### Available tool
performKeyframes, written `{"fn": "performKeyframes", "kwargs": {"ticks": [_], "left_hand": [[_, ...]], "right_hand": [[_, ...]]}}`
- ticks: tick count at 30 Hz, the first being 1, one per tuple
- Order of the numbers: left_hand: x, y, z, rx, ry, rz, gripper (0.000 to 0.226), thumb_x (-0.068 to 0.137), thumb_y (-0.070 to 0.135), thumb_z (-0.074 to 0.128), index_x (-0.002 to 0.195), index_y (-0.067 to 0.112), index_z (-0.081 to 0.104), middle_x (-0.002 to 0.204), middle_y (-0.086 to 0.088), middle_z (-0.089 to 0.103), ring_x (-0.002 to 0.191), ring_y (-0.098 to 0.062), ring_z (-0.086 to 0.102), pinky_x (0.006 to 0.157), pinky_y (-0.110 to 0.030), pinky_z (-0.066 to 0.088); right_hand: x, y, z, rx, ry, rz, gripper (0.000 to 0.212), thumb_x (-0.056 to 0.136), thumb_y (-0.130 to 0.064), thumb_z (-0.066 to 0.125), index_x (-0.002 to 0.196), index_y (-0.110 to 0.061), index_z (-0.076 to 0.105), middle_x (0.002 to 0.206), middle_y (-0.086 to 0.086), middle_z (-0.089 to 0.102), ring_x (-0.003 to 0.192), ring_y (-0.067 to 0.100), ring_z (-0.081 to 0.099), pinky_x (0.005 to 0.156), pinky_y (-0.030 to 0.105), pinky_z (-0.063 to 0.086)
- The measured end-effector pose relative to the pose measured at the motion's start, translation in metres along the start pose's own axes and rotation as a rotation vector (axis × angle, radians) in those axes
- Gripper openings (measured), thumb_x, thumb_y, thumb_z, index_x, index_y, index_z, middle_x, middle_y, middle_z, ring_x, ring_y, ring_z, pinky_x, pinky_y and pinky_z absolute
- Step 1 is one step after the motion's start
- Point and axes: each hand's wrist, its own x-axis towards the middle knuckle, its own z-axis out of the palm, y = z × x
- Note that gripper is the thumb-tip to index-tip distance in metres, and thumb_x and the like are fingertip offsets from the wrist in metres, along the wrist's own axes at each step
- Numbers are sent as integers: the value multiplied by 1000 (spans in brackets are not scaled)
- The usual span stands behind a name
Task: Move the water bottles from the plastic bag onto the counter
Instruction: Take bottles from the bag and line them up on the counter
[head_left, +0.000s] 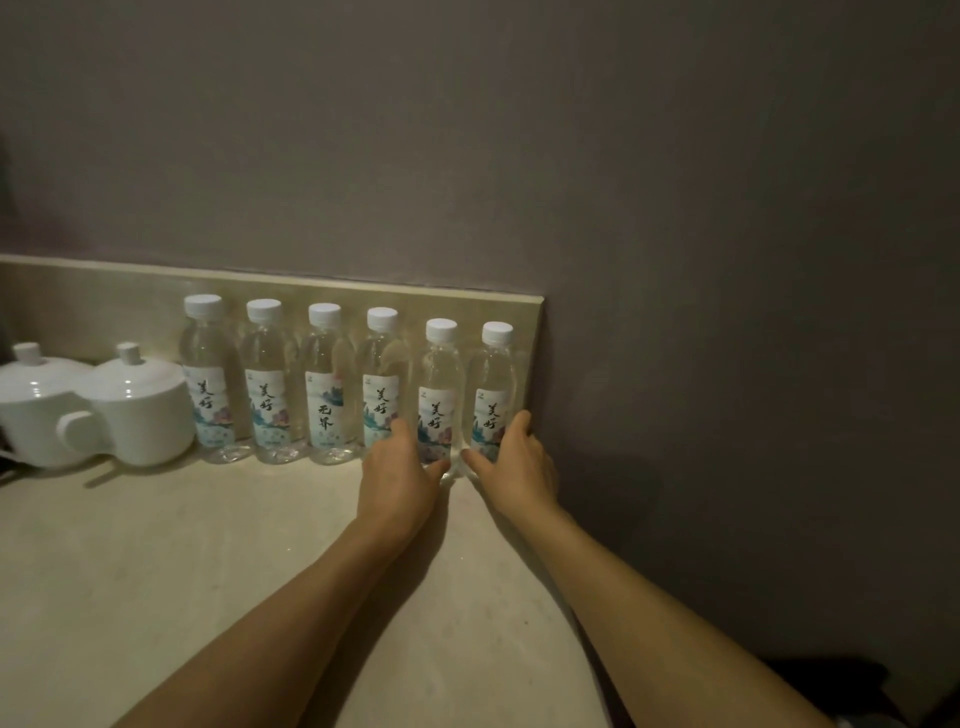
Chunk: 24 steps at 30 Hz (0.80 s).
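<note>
Bottles (322, 384), six of them, stand upright in a row on the counter (208, 571) against the backsplash. We see the left hand (397, 480) curled round the fifth bottle (439, 395) and the right hand (519, 462) gripping the sixth bottle (491, 395). Two lidded cups (137, 410) sit at the left.

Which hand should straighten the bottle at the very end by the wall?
Probably the right hand: its fingers already curl round the end bottle by the wall. The left hand grips the neighbouring bottle.
</note>
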Motion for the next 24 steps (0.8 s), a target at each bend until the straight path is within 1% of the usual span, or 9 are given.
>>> {"fn": "performKeyframes", "kwargs": {"ticks": [2,4,7,10,15,20,24], "left_hand": [[2,0,0,4,-1,4,45,82,19,78,118,10,53,116,-11,70,98,-29,70,83,-41,56],[4,1,1,20,-4,1,44,83,18,77,119,9,53,118,-14,69,104,-31,68,87,-43,56],[6,3,2,53,-3,-7,43,84,17,75,118,6,52,120,-16,67,111,-34,64,91,-45,54],[8,4,3,62,-3,-17,41,86,17,74,118,5,52,120,-18,66,111,-34,63,91,-46,53],[10,4,4,62,-9,-28,42,87,16,72,121,4,52,123,-18,65,115,-34,62,94,-48,52],[12,4,5,79,-8,-30,44,87,17,72,124,4,51,125,-17,64,117,-33,61,95,-47,52],[14,4,5,82,0,-30,43,87,16,72,124,5,52,125,-16,64,116,-32,61,95,-45,52]], "right_hand": [[3,-1,0,-2,-10,7,61,86,-47,66,125,-12,35,131,15,58,115,38,59,91,46,51],[6,-2,2,-2,-11,7,63,86,-46,66,128,-11,34,131,15,57,116,38,58,92,46,51],[8,-2,5,27,-5,9,65,86,-45,67,130,-11,33,132,15,57,116,37,58,90,45,52],[10,-2,8,56,5,18,66,86,-44,67,133,-12,32,133,15,56,117,36,58,86,43,51],[14,-2,11,55,15,15,62,86,-42,67,129,-12,33,131,15,57,116,37,58,88,45,52],[17,-3,12,47,3,14,61,89,-42,64,130,-11,31,130,15,57,116,38,58,90,46,51],[20,-3,13,50,3,14,57,88,-42,65,126,-11,35,129,16,58,114,39,58,87,44,50]]}}
